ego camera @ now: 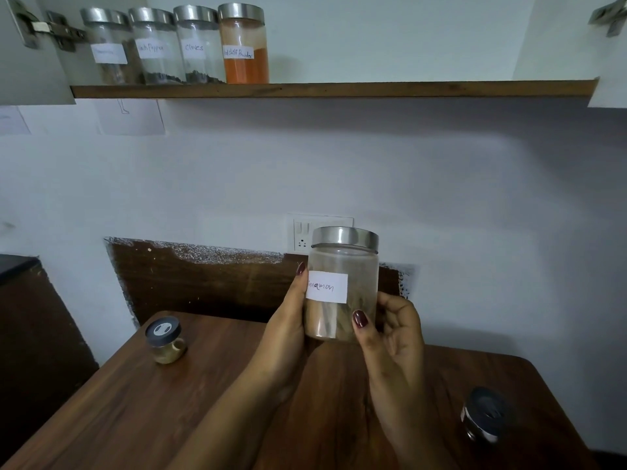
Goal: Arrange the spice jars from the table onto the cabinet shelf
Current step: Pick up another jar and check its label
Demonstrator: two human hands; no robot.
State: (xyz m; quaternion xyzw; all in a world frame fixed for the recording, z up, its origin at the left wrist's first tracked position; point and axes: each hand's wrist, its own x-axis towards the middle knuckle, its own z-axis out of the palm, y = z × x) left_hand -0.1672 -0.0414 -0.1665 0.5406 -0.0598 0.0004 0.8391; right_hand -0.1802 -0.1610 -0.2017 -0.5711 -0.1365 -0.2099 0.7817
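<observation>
Two hands hold the jar (356, 266) upright above the table (169, 401): my left hand (288, 320) wraps its side, my right hand (395, 337) pinches it low. Glass, smooth and breakable, probably light; I'd grip mid-body.

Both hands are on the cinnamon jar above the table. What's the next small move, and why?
Probably raise the cinnamon jar toward the shelf, aiming just right of the red chilli powder jar. The left hand and right hand both grip it upright. The chilli jar ends the row at the shelf's left end, and the board beside it is bare.
</observation>
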